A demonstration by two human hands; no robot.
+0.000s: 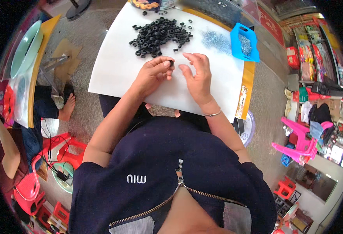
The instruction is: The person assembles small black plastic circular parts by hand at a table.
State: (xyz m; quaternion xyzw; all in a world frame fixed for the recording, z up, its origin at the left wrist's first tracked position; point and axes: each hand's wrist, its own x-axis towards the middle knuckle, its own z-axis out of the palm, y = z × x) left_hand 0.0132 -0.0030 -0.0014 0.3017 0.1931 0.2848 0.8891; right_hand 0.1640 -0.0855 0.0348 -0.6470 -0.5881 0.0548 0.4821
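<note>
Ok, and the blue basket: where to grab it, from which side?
Probably the near wall of the blue basket, right hand coming from the person's side: that upright wall faces the person, while loose small pieces lie spread to its left.

A white table (116,72) holds black parts (157,37), bluish bits (217,41), a blue tray (246,57).

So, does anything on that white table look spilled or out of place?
Perhaps: small bluish bits lie loose left of the blue tray, which holds similar ones, and a few black pieces sit apart from the black pile. That could be deliberate, though.
</note>
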